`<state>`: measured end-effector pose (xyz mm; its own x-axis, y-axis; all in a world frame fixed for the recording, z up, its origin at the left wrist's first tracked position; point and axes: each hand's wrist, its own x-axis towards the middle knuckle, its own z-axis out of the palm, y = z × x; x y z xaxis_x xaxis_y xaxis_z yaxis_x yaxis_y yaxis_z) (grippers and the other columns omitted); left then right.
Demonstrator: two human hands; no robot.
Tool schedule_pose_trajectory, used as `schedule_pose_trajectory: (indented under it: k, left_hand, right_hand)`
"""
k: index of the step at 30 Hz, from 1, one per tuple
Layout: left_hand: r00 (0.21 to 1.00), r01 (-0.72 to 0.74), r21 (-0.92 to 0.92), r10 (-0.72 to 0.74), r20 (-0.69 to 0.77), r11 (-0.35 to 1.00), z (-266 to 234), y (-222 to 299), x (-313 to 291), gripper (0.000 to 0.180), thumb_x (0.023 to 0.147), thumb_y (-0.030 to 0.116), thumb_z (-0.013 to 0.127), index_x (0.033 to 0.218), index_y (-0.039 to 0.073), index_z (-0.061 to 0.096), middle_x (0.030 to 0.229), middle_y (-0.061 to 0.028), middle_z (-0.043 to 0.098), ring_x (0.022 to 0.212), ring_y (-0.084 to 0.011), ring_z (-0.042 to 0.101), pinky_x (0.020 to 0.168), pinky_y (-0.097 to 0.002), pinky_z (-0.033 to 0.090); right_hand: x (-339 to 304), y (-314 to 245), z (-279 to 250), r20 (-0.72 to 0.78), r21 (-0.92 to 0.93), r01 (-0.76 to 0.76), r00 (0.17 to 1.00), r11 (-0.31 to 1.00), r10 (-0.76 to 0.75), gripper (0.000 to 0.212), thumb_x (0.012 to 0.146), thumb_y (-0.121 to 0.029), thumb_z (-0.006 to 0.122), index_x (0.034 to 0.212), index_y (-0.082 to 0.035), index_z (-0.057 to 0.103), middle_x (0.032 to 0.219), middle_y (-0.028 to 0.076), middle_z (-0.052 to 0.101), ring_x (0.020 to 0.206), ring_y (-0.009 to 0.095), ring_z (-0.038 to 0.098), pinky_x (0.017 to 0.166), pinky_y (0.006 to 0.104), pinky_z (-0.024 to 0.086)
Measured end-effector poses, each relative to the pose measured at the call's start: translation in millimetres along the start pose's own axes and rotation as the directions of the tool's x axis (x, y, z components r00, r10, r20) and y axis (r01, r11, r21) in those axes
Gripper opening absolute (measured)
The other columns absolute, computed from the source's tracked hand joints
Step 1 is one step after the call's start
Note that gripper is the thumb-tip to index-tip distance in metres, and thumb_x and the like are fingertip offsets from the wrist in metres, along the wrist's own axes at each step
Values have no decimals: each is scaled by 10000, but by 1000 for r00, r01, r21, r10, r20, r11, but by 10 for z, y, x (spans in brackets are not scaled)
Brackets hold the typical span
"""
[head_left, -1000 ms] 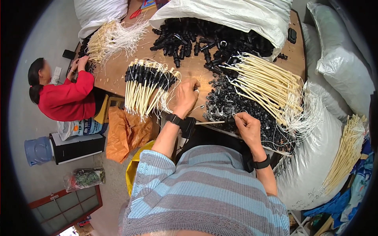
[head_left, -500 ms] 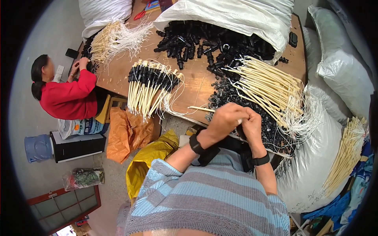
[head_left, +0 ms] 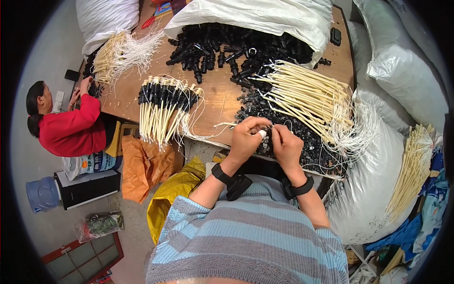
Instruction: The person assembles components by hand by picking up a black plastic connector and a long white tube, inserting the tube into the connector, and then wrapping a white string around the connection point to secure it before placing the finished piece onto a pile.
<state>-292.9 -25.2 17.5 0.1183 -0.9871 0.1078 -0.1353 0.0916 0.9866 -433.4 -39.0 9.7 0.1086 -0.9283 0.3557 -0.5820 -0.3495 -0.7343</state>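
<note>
Evidently both hands are closed: left hand (head_left: 249,138) and right hand (head_left: 287,144) meet over the table's near edge, fingertips pinched close together. A thin strand (head_left: 271,126) runs between the tips, fine enough to be hard to follow. A cream rod (head_left: 225,124) pokes out left of the left hand; the rest is hidden behind the knuckles, so cannot tell which hand bears it. Something white shows at the left thumb, unclear what.

Just beyond the hands: loose small black pieces (head_left: 245,103), too heaped to make out singly. Right of these, a bundle of plain cream rods (head_left: 307,97), white cords tangled at its near end. Left, a second bundle (head_left: 165,102), rods fitted with black connectors. Farther back, black fittings (head_left: 203,52) spill from a white woven sack (head_left: 255,16), cut off above. Far left, a red-sleeved co-worker (head_left: 71,124); finger detail is too small to read.
</note>
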Motion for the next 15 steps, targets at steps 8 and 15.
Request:
schedule_pose_trajectory:
  k: [8, 15]
  left_hand:
    - [989, 148, 38, -146, -32, 988, -44, -38, 34, 132, 735, -61, 667, 844, 8, 692, 827, 13, 628, 727, -26, 554, 632, -171, 436]
    - [962, -168, 313, 225, -156, 935, -27, -40, 74, 76, 645, -22, 667, 695, 24, 632, 734, -84, 609, 689, -241, 586, 629, -323, 458]
  right_hand:
    - [-27, -41, -42, 30, -87, 204, 979, 975, -202, 85, 841, -70, 685, 921, -43, 676, 764, 95, 675, 593, 243, 645, 524, 301, 494]
    - [-32, -16, -96, 295, 469, -361, 924, 806, 242, 116, 812, -70, 720, 921, -45, 692, 624, 67, 608, 468, 108, 518, 453, 239, 383]
